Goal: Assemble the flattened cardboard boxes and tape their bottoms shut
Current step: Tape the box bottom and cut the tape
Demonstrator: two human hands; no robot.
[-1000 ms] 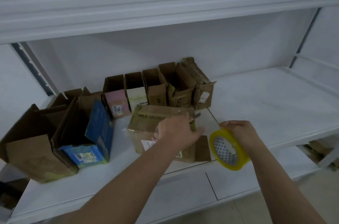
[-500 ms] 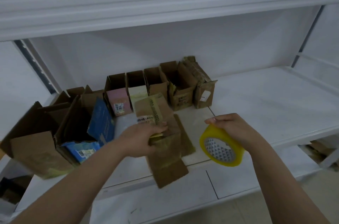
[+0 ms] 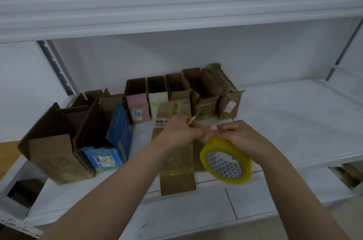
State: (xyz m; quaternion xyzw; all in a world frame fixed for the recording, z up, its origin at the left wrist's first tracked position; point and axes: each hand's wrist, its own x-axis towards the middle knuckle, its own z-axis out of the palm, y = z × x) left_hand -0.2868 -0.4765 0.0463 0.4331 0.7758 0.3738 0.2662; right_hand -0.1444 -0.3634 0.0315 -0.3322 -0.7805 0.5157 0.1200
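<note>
Nearest, the right hand (image 3: 238,136) grips a glossy yellow tape roll (image 3: 225,161) by its rim; the left hand (image 3: 181,131), fingers pinched together on a thin pencil-like stick (image 3: 193,119), meets it at the roll's top edge, apparently picking at the tape end. Beneath them a brown, matte cardboard box (image 3: 176,171) lies on the white shelf (image 3: 294,121), its end flaps overhanging the front edge. The taping step seems in hand; next, a freed strip must bridge the flap seam. Behind stand assembled open boxes (image 3: 176,92).
</note>
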